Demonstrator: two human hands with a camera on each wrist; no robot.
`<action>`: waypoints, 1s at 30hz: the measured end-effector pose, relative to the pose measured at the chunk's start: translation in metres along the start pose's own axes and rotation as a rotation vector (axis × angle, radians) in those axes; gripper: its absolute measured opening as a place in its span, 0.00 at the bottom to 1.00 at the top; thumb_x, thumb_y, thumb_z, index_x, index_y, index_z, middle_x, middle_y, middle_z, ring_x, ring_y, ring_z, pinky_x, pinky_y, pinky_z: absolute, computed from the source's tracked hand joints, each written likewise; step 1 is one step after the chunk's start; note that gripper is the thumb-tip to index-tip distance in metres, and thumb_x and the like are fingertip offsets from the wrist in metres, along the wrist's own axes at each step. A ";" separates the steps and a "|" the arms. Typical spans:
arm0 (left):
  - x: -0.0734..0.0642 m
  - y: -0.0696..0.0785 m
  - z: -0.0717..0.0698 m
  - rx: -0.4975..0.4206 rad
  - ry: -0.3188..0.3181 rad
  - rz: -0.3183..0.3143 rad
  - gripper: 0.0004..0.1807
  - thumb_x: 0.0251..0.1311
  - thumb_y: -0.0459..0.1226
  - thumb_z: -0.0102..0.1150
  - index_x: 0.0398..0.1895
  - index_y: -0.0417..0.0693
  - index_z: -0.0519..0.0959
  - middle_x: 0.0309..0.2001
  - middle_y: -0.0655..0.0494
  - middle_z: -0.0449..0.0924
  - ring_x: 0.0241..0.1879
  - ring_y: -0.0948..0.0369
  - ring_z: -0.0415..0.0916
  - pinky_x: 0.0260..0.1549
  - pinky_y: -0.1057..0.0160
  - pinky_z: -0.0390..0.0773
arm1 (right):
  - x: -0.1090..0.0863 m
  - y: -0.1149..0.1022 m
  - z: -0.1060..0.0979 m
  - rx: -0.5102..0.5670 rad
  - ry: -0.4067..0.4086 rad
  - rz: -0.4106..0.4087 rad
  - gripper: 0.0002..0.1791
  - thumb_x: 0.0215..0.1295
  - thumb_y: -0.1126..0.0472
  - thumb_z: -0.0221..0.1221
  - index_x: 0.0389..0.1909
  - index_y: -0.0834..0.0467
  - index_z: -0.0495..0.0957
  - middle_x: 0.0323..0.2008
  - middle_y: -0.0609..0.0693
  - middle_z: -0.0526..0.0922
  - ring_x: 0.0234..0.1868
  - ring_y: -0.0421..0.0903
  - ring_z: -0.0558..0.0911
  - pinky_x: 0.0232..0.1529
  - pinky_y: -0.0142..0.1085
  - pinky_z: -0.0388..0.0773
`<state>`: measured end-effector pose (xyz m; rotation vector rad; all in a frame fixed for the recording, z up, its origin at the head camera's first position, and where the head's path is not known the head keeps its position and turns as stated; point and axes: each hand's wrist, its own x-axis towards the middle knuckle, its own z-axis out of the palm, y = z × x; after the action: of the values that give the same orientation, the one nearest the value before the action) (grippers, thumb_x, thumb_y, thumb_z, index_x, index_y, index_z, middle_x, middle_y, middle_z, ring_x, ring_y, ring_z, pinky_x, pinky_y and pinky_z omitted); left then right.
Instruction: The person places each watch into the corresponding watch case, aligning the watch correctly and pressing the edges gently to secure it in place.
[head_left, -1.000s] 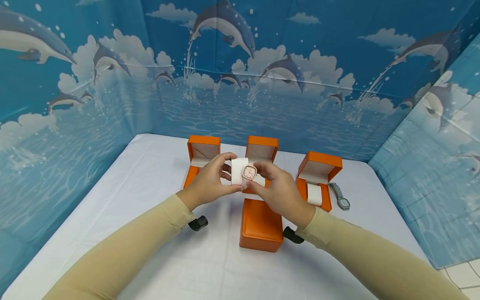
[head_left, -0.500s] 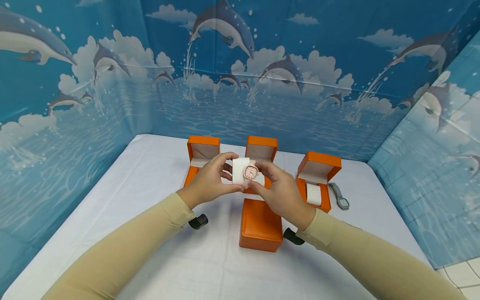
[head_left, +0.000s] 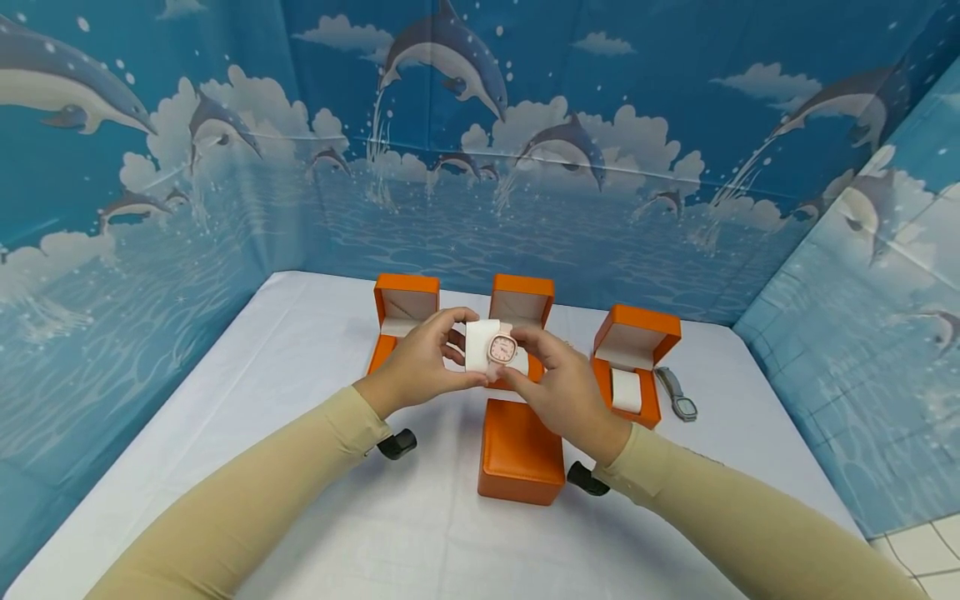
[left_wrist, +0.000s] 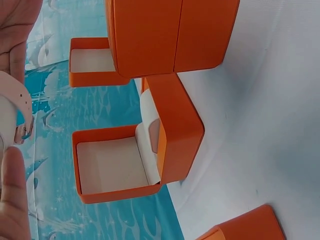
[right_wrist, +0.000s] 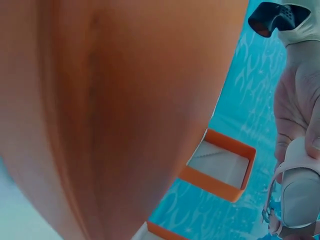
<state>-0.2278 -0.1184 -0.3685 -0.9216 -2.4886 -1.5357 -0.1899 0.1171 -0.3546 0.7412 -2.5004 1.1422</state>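
In the head view a pink watch (head_left: pixel 502 349) with a rounded square face lies against a white watch cushion (head_left: pixel 480 343), both held above the table. My left hand (head_left: pixel 420 360) grips the cushion's left end between thumb and fingers. At the watch's right side, my right hand (head_left: pixel 564 385) pinches the strap. The right wrist view has the pink strap (right_wrist: pixel 299 165) passing over the cushion (right_wrist: pixel 300 197), its buckle (right_wrist: pixel 266 215) hanging at one side. Part of the strap (left_wrist: pixel 19 97) also shows in the left wrist view. Fingers hide some of the strap.
A closed orange box (head_left: pixel 521 450) stands below my hands. Open orange boxes stand at the back left (head_left: pixel 407 287), back middle (head_left: pixel 522 287) and right (head_left: pixel 637 329); the right one holds a white cushion (head_left: pixel 626 390). A grey watch (head_left: pixel 678 395) lies beside it.
The watch and cushion have shifted very slightly to the right in the head view, and more pink strap shows above the face. Both hands keep their hold.
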 end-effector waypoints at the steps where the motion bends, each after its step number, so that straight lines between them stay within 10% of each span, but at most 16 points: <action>1: 0.000 0.000 0.000 -0.002 -0.001 0.000 0.45 0.53 0.39 0.83 0.72 0.43 0.69 0.66 0.51 0.73 0.51 0.56 0.80 0.49 0.59 0.87 | -0.001 0.000 0.001 0.018 0.001 0.007 0.30 0.65 0.60 0.73 0.67 0.56 0.76 0.65 0.54 0.82 0.70 0.54 0.80 0.70 0.52 0.77; 19: 0.001 0.000 0.002 0.011 -0.010 0.027 0.44 0.52 0.38 0.83 0.71 0.42 0.70 0.66 0.49 0.74 0.51 0.52 0.81 0.47 0.64 0.87 | -0.006 0.001 0.001 0.054 0.018 0.007 0.30 0.66 0.62 0.72 0.69 0.57 0.77 0.67 0.55 0.81 0.71 0.55 0.79 0.69 0.49 0.77; 30: 0.000 0.001 0.002 0.029 -0.012 0.037 0.44 0.52 0.39 0.84 0.70 0.44 0.70 0.65 0.50 0.74 0.50 0.58 0.81 0.47 0.65 0.87 | -0.008 0.000 0.003 -0.057 0.044 -0.022 0.31 0.63 0.60 0.74 0.67 0.57 0.79 0.67 0.55 0.82 0.60 0.56 0.87 0.75 0.67 0.64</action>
<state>-0.2270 -0.1168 -0.3688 -0.9698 -2.4800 -1.4831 -0.1840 0.1177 -0.3599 0.7184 -2.4712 1.0630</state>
